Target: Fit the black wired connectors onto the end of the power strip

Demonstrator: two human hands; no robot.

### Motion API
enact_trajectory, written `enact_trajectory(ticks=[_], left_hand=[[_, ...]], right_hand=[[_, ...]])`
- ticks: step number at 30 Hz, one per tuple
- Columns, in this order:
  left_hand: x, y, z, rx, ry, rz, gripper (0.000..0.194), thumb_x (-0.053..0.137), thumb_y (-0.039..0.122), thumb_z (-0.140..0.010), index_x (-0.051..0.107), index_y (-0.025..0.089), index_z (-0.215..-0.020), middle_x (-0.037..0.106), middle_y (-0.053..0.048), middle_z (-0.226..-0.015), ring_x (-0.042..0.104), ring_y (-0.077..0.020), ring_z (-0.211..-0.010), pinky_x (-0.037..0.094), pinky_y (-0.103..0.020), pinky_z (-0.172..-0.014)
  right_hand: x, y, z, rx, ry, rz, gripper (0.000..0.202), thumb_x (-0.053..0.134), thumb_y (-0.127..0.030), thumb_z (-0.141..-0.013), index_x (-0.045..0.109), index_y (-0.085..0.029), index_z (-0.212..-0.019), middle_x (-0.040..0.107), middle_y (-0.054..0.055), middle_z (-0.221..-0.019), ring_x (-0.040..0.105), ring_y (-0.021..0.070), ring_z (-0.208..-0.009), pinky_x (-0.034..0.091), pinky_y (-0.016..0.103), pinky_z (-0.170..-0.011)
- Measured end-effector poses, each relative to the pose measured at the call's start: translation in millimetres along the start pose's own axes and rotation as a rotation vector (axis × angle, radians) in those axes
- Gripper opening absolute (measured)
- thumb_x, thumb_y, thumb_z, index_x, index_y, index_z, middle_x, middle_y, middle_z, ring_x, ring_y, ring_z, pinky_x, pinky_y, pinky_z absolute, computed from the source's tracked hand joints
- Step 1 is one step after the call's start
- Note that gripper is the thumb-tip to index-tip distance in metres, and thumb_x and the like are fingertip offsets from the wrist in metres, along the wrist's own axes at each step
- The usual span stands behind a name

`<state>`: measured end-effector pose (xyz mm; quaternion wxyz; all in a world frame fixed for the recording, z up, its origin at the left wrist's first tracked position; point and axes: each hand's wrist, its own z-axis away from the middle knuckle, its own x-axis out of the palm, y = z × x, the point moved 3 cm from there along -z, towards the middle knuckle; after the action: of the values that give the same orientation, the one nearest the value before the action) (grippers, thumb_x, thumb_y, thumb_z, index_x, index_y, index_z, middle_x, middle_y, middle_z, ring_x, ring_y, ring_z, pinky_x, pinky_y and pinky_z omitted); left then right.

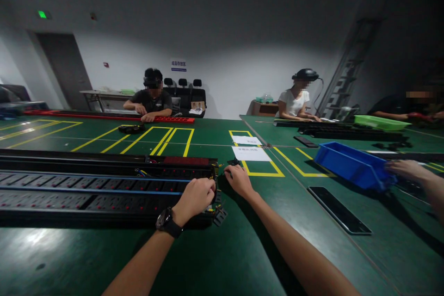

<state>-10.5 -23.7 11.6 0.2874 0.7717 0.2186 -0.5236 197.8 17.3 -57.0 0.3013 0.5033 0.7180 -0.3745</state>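
Note:
Long black power strips (104, 201) with rows of sockets and red dots lie side by side at the left, with blue strips running along them. My left hand (196, 196), with a watch on its wrist, rests over their right end. Its fingers are curled closed, and what they grip there is hidden. Loose wires and a small grey end piece (220, 216) stick out just below that end. My right hand (240, 179) is on the table right of the strips, fingers bent together beside a small black part (234, 162). Whatever it pinches cannot be made out.
White paper sheets (252, 153) lie ahead on the green table (277, 203), marked with yellow tape. To the right are a phone-like black slab (339, 210), a blue bin (354, 164) and another person's hand (407, 169). Co-workers sit across the table.

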Motion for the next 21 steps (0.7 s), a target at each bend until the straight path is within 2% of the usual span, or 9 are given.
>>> enact_trajectory(ticks=[4, 7, 15, 21], left_hand=[[-0.1, 0, 1, 0.004, 0.002, -0.003, 0.017, 0.048, 0.011, -0.087, 0.062, 0.02, -0.082, 0.07, -0.003, -0.087, 0.065, -0.0179, -0.083, 0.043, -0.028, -0.077], [0.6, 0, 1, 0.004, 0.0, -0.007, 0.017, 0.048, 0.011, -0.087, 0.062, 0.02, -0.083, 0.07, -0.003, -0.088, 0.065, -0.0177, -0.083, 0.042, -0.028, -0.077], [0.6, 1, 1, -0.003, -0.01, -0.027, 0.017, 0.048, 0.012, -0.089, 0.063, 0.02, -0.083, 0.07, -0.004, -0.089, 0.065, -0.0183, -0.084, 0.042, -0.03, -0.077], [3.8, -1, 1, 0.013, 0.0, -0.04, 0.017, 0.048, 0.011, -0.089, 0.062, 0.02, -0.083, 0.07, -0.004, -0.09, 0.064, -0.0178, -0.084, 0.042, -0.029, -0.075]], right_hand=[[3, -1, -7, 0.002, 0.125, -0.246, 0.017, 0.051, -0.024, -0.097, 0.067, -0.021, -0.095, 0.072, 0.006, -0.094, 0.06, 0.0217, -0.09, 0.044, 0.032, -0.081], [5, -4, -10, 0.008, 0.188, -0.289, 0.017, 0.052, -0.025, -0.096, 0.068, -0.02, -0.095, 0.072, 0.006, -0.093, 0.06, 0.0225, -0.09, 0.046, 0.032, -0.082], [8, -6, -14, 0.069, 0.164, -0.126, 0.017, 0.051, -0.023, -0.097, 0.068, -0.02, -0.094, 0.072, 0.006, -0.092, 0.06, 0.0222, -0.089, 0.043, 0.031, -0.08], [11, -9, -25, 0.206, 0.129, 0.039, 0.014, 0.051, -0.021, -0.097, 0.064, -0.019, -0.097, 0.071, 0.007, -0.091, 0.062, 0.0215, -0.089, 0.04, 0.029, -0.077]])
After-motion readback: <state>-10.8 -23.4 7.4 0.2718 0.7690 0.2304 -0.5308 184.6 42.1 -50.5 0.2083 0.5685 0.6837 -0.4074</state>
